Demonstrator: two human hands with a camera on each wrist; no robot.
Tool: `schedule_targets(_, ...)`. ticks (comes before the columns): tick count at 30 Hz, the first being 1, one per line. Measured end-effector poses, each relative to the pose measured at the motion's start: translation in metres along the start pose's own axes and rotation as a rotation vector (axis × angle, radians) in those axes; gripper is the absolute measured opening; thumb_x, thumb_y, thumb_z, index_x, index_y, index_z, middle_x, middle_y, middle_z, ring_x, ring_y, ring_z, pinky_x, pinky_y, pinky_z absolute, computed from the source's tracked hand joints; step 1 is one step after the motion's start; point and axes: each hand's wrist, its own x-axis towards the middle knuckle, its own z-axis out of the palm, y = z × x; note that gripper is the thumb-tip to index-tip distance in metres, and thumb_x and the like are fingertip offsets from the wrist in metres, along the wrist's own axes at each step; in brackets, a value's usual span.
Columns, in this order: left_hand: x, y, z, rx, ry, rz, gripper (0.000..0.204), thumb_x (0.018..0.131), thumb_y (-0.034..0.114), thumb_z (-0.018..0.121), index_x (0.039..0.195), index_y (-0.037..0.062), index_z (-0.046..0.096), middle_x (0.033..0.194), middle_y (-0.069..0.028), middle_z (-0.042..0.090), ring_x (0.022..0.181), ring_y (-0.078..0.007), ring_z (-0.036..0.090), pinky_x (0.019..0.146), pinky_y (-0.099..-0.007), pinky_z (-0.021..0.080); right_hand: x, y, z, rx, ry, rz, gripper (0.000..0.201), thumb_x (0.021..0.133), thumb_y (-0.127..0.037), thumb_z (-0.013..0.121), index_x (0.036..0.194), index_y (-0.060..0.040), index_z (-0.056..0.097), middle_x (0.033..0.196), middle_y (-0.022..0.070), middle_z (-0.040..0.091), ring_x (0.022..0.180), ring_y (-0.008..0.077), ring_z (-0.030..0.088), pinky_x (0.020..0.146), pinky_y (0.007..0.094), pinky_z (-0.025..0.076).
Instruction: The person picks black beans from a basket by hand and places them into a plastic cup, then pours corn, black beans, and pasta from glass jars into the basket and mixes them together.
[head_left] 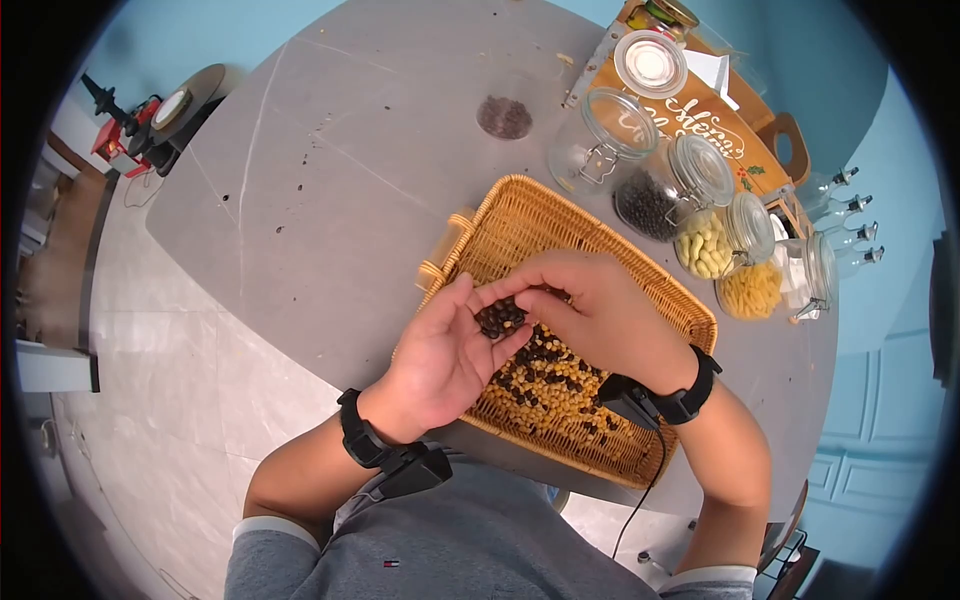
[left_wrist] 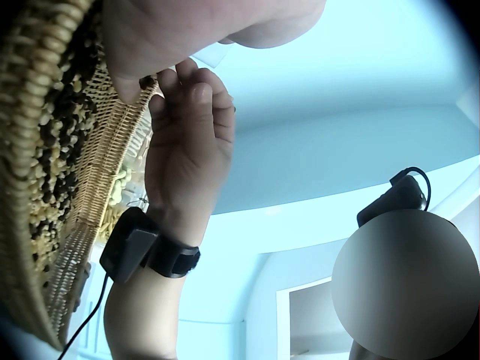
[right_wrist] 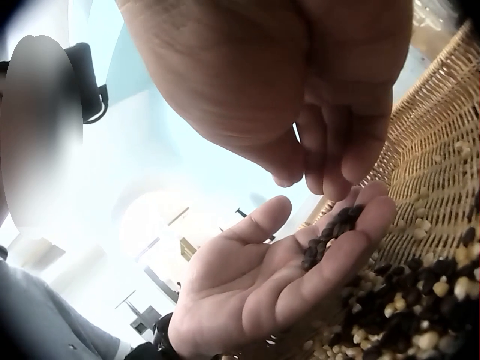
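Observation:
Palm up over the wicker basket, my left hand carries a small heap of dark beans on its slightly bent fingers. The same beans lie along the fingers of the left hand in the right wrist view. My right hand hangs just above them, palm down and fingers loosely bent; whether a bean is at its fingertips cannot be told. In the left wrist view the right hand shows its thumb near its bent fingers. Mixed yellow kernels and dark beans lie in the basket.
Beyond the basket stand an empty glass jar, a jar of black beans, jars of pale and yellow food, and a wooden crate. A clear container with dark contents is on the grey table. Glass bottles stand far right.

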Motion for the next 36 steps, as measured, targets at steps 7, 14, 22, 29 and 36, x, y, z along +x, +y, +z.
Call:
schedule_targets(7, 0.002, -0.001, -0.006, -0.029, 0.015, -0.044, 0.045, 0.105, 0.037, 0.039, 0.125, -0.0007, 0.052, 0.122, -0.0095, 0.058, 0.114, -0.0198, 0.056, 0.103, -0.0364, 0.043, -0.011, 0.013, 0.016, -0.34, 0.005, -0.259, 0.019, 0.079, -0.002, 0.069, 0.098, -0.0033, 0.067, 0.094, 0.0111, 0.063, 0.088, 0.0311, 0.062, 0.074, 0.0383, 0.051)
schedule_targets(14, 0.002, -0.002, -0.009, -0.008, 0.019, -0.052, 0.055, 0.105, 0.041, 0.034, 0.132, -0.005, 0.046, 0.128, -0.0124, 0.057, 0.116, -0.0215, 0.057, 0.104, -0.0358, 0.044, -0.011, 0.012, 0.016, -0.363, -0.025, -0.235, 0.02, 0.078, -0.002, 0.069, 0.098, -0.0036, 0.067, 0.096, 0.0108, 0.064, 0.091, 0.0314, 0.062, 0.077, 0.0383, 0.051)
schedule_targets(22, 0.002, -0.001, -0.011, -0.078, 0.043, -0.07, 0.044, 0.106, 0.036, 0.037, 0.123, -0.0019, 0.053, 0.12, -0.0105, 0.057, 0.112, -0.0205, 0.055, 0.103, -0.0368, 0.043, -0.007, 0.01, 0.016, -0.199, 0.022, -0.263, 0.016, 0.082, -0.001, 0.069, 0.097, -0.0033, 0.066, 0.092, 0.0083, 0.063, 0.084, 0.0261, 0.062, 0.073, 0.0341, 0.051)
schedule_targets(29, -0.001, 0.001, -0.004, 0.001, 0.068, -0.038, 0.047, 0.106, 0.035, 0.036, 0.123, -0.0058, 0.051, 0.118, -0.0152, 0.058, 0.113, -0.0254, 0.057, 0.105, -0.0351, 0.045, -0.024, 0.042, 0.002, 0.166, 0.183, 0.177, 0.008, 0.091, -0.002, 0.065, 0.099, -0.0025, 0.063, 0.086, -0.0028, 0.061, 0.075, 0.0052, 0.055, 0.066, 0.0206, 0.046)
schedule_targets(36, -0.004, 0.009, 0.011, 0.055, 0.014, 0.086, 0.045, 0.105, 0.036, 0.038, 0.119, -0.004, 0.053, 0.115, -0.0141, 0.058, 0.111, -0.0252, 0.056, 0.105, -0.0376, 0.043, -0.022, 0.052, -0.004, 0.145, 0.341, 0.201, 0.02, 0.096, -0.009, 0.061, 0.113, -0.0014, 0.064, 0.091, 0.0016, 0.065, 0.082, 0.0083, 0.06, 0.074, 0.0249, 0.05)
